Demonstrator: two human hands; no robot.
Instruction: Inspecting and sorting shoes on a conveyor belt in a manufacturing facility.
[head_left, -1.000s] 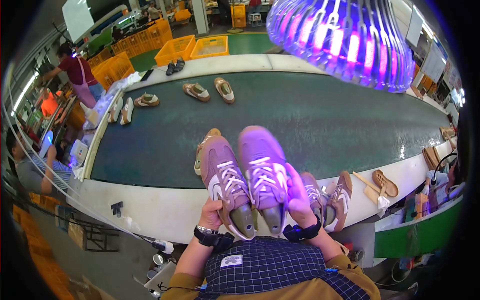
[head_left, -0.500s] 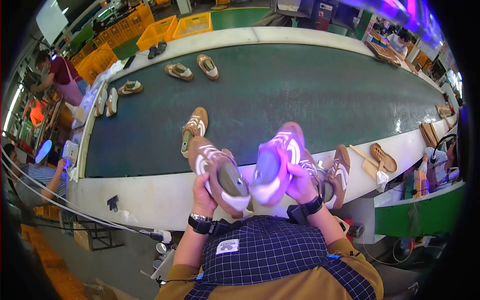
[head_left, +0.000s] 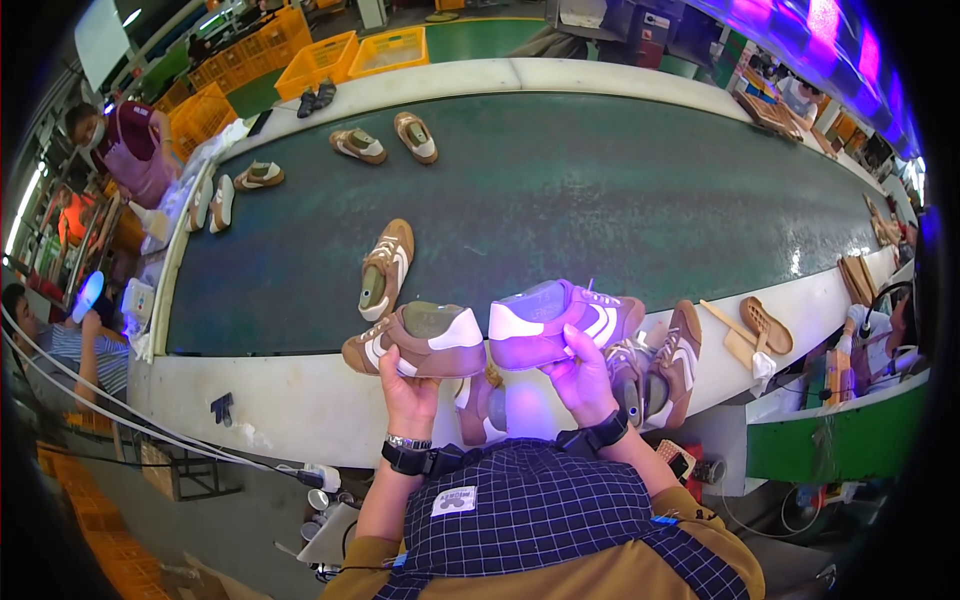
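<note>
In my left hand (head_left: 408, 396) is a brown sneaker (head_left: 452, 362) with a white stripe and a white heel patch, its toe pointing left. My right hand (head_left: 582, 383) grips a matching sneaker (head_left: 530, 352), tinted purple by the light, toe to the right. The two heels face each other a small gap apart, both shoes held level above the white ledge. Each has a shoe last inside. Just beyond the left one, another brown sneaker (head_left: 397, 243) lies on the green belt. Beside my right hand stand more sneakers (head_left: 680, 350); one more (head_left: 472, 408) sits partly hidden behind my hands.
The green conveyor belt (head_left: 600, 190) runs between white ledges (head_left: 270, 395). Several sneakers (head_left: 358, 145) lie at its far left. A loose sole (head_left: 768, 325) and a wooden stick (head_left: 722, 318) lie to the right. Co-workers (head_left: 140, 150) are at the left and right edges.
Both held sneakers have turned from toes pointing away, openings toward me, to sideways with heels facing each other. The sneaker behind my hands shows more now.
</note>
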